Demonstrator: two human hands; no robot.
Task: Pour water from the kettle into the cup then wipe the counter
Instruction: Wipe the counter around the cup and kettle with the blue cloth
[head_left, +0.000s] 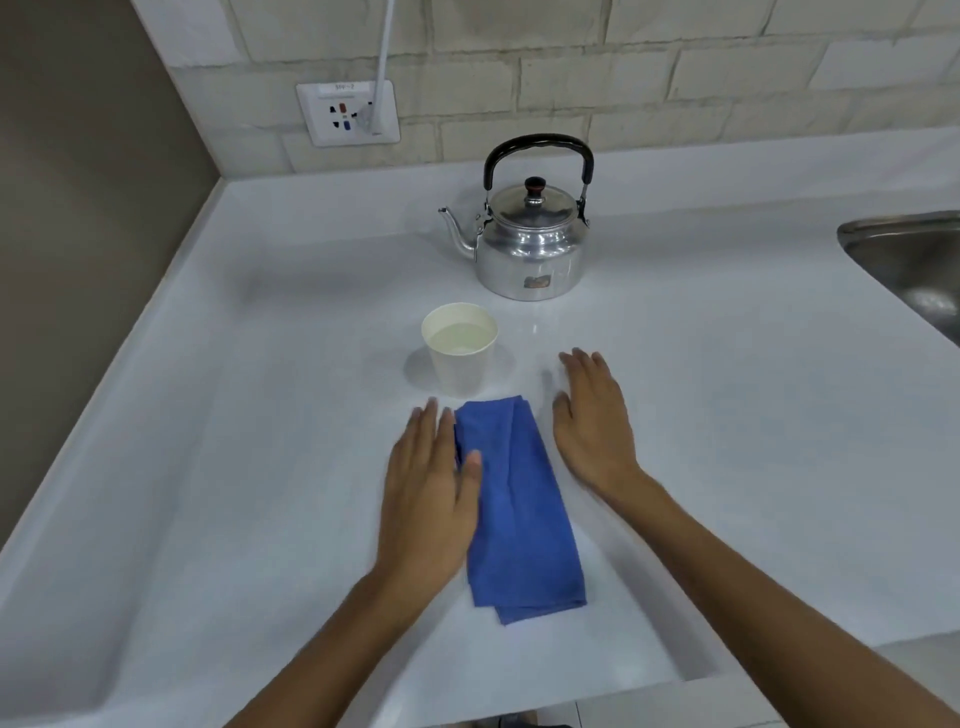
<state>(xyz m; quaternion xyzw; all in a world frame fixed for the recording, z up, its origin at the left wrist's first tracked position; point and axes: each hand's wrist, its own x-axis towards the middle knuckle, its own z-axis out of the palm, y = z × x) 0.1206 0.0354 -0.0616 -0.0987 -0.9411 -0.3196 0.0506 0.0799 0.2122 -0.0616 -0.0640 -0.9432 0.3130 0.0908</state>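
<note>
A shiny metal kettle (530, 249) with a black handle stands upright on the white counter (260, 415), its spout pointing left. In front of it is a white paper cup (460, 351) holding water. A folded blue cloth (519, 509) lies flat on the counter just below the cup. My left hand (431, 483) is open, palm down, at the cloth's left edge, its thumb over the fabric. My right hand (592, 415) lies open and flat on the counter just right of the cloth, holding nothing.
A steel sink (914, 265) is set into the counter at the far right. A wall socket (348, 111) with a white cable plugged in sits on the tiled back wall. A brown side wall bounds the counter on the left. The counter's front edge runs near my forearms.
</note>
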